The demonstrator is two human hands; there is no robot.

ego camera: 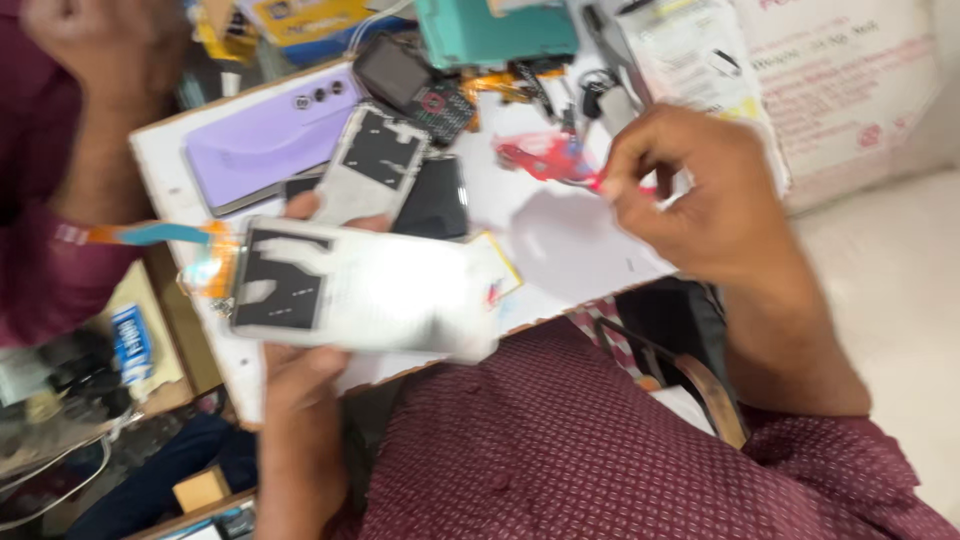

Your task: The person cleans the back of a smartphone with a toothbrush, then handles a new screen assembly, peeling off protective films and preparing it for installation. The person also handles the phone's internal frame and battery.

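Observation:
My left hand (300,375) grips a flat white phone screen panel (370,290) from below, its back side up with black patches and an orange flex ribbon (150,235) trailing off to the left. Over the white board (570,245), my right hand (690,190) pinches a small red-handled tool (560,160). The picture is blurred by motion.
On the board lie a lilac phone back cover (265,140), a second white-and-black panel (375,165), a dark phone (435,200) and a small keypad phone (415,85). A teal box (495,30) and papers (840,80) sit behind. Another person's arm (90,110) is at upper left.

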